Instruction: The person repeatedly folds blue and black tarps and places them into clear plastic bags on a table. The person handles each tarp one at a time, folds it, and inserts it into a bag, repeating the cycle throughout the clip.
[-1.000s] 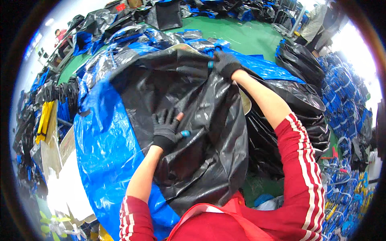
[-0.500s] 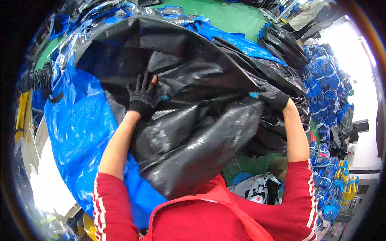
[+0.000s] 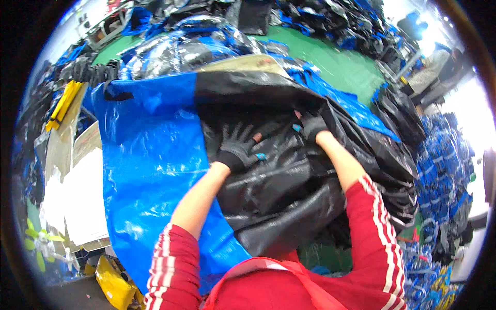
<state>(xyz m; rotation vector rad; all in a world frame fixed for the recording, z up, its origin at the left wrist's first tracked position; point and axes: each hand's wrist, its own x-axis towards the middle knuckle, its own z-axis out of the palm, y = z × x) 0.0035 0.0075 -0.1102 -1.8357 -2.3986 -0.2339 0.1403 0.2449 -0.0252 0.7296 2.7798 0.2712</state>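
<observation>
Black plastic sheeting (image 3: 289, 206), glossy and crumpled, lies heaped in front of the person, partly over a blue tarpaulin (image 3: 150, 165) that spreads to the left. Half a second ago the hands were wide apart, the right one far out at the sheet's right edge; now both have drawn in close together near the middle. The left hand (image 3: 237, 150), in a black fingerless glove, presses flat on the black plastic with fingers (image 3: 231, 133) spread, holding nothing. The right hand (image 3: 311, 125), gloved alike, has its fingers curled under a fold of the black sheet; how firmly it grips cannot be told. At the lower left lies a yellow package (image 3: 114, 281), beside flat white sheets (image 3: 85, 201). Further left stands a long yellow strip (image 3: 63, 106). Beyond the tarpaulin's far edge a tan board (image 3: 248, 63) shows, then open green floor (image 3: 336, 64), ringed by piles of blue and black bags (image 3: 330, 15).
</observation>
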